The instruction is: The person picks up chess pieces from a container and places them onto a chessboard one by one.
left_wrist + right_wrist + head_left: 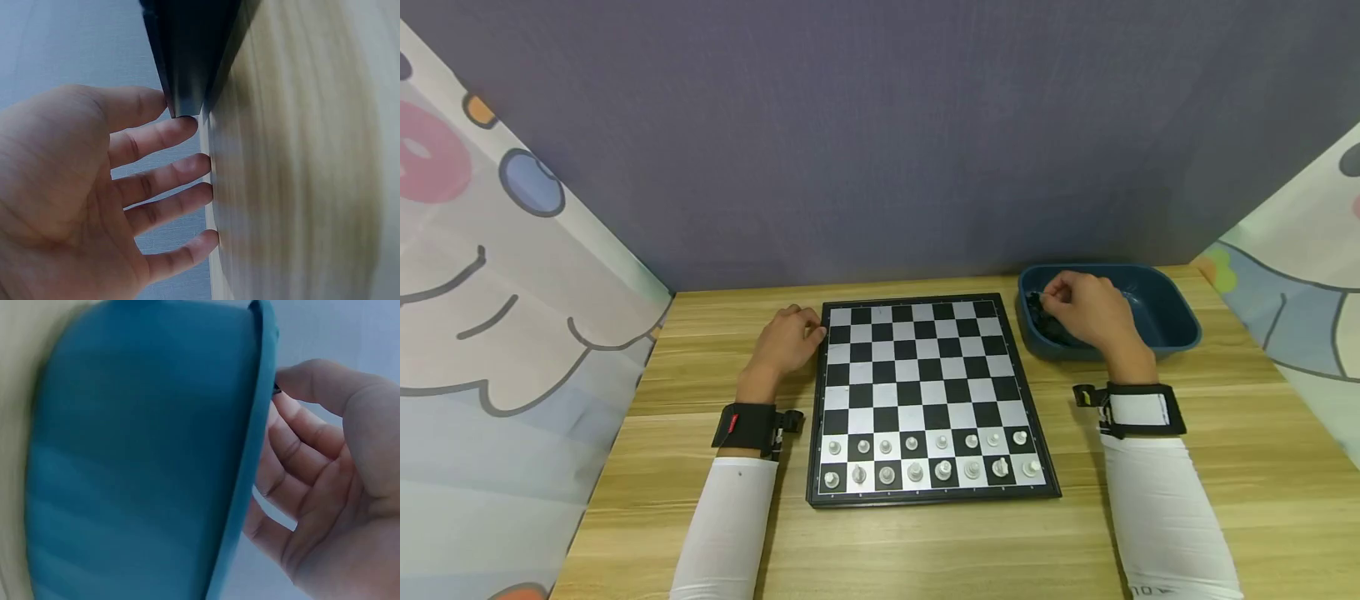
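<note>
A magnetic-style chessboard (921,367) lies on the wooden table, with white chess pieces (913,472) standing in the two rows nearest the person. My left hand (786,340) is at the board's far left side; its thumb and index fingertip touch the dark board edge (187,75) in the left wrist view, and the other fingertips rest on the table. Over the left part of a blue plastic bin (1165,312), my right hand (1093,310) pinches a small black chess piece (277,389), mostly hidden behind the bin's rim. Black pieces (1051,329) lie in a heap below that hand.
The bin stands to the right of the board, near the table's back edge. A grey padded panel (917,150) rises behind the table, and printed cloths (512,350) hang at both sides. Bare wooden tabletop (940,550) shows in front of the board.
</note>
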Demonstrator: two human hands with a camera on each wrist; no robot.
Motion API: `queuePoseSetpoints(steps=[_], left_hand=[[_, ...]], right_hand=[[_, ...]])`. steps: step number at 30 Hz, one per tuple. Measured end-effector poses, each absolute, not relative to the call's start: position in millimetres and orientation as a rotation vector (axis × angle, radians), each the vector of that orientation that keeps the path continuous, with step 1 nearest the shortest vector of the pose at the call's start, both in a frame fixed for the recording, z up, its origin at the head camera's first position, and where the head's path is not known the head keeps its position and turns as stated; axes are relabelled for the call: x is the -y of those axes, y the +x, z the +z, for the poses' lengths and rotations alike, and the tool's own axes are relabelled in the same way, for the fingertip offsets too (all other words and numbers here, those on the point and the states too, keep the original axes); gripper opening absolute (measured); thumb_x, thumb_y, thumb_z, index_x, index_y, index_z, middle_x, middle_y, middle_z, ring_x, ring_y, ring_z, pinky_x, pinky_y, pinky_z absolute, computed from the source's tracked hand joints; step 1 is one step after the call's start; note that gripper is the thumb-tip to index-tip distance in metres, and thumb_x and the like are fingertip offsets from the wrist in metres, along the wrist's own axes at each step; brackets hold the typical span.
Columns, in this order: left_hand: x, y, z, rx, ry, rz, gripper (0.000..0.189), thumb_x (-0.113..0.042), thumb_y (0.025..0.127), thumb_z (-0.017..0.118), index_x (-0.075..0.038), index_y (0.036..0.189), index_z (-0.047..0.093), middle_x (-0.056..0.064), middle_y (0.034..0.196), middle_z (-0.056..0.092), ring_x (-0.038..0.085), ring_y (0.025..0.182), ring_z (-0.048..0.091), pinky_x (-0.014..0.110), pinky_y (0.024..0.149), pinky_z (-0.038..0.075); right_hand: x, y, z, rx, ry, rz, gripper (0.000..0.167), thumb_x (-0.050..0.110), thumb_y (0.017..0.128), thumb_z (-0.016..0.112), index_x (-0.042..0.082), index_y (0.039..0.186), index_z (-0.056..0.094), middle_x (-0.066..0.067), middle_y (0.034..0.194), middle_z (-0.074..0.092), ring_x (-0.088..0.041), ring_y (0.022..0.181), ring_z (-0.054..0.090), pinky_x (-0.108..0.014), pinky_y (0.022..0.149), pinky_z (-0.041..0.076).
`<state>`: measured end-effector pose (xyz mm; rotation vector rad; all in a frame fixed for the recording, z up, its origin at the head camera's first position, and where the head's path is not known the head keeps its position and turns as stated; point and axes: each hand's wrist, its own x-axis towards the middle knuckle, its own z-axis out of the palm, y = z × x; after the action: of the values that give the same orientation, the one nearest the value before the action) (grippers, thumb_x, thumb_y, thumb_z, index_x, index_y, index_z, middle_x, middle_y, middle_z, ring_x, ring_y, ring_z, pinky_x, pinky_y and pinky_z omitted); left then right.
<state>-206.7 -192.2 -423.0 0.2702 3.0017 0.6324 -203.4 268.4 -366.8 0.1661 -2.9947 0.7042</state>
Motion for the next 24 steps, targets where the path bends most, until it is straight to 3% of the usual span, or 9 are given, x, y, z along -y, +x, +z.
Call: queuePoseSetpoints(steps=[7,14,20,24], left_hand=[[192.0,-207.1,-422.9,-3.002,0.267,0.623,0.026,-0.030,0.103,0.059,-0.009,0.115,0.068,0.012,0.119,0.063,0.036,0.119,0.058,0.053,0.101,0.050],[192.1,-207.1,-422.7,-3.002,0.265,0.618,0.026,-0.030,0.103,0.059,-0.009,0.116,0.068,0.013,0.120,0.063,0.036,0.118,0.058,0.055,0.102,0.049],[192.0,-206.5,-422.4,-3.003,0.277,0.622,0.026,-0.029,0.103,0.059,-0.008,0.116,0.068,0.013,0.120,0.063,0.037,0.118,0.058,0.056,0.102,0.050],[192.2,-207.3,-422.9,-3.001,0.295,0.636,0.028,-0.029,0.102,0.060,-0.007,0.117,0.068,0.014,0.120,0.064,0.038,0.119,0.058,0.056,0.102,0.049]], right_hand=[[-255.6,-205.3,-369.3,2.892,0.185,0.754,0.018,0.022,0.098,0.065,0.005,0.100,0.071,-0.016,0.090,0.072,-0.028,0.074,0.063,-0.034,0.060,0.044],[-242.9,-205.2,-369.2,2.839,0.206,0.820,0.020,0.022,0.100,0.063,0.004,0.102,0.071,-0.018,0.094,0.073,-0.031,0.082,0.066,-0.045,0.070,0.050],[-230.3,-207.9,-374.6,2.837,0.256,0.863,0.016,0.019,0.098,0.067,0.004,0.100,0.073,-0.016,0.092,0.074,-0.028,0.079,0.067,-0.037,0.067,0.048],[-222.7,-210.6,-378.1,2.862,0.277,0.884,0.016,0.018,0.098,0.067,0.004,0.102,0.073,-0.017,0.094,0.074,-0.029,0.080,0.068,-0.040,0.068,0.051]])
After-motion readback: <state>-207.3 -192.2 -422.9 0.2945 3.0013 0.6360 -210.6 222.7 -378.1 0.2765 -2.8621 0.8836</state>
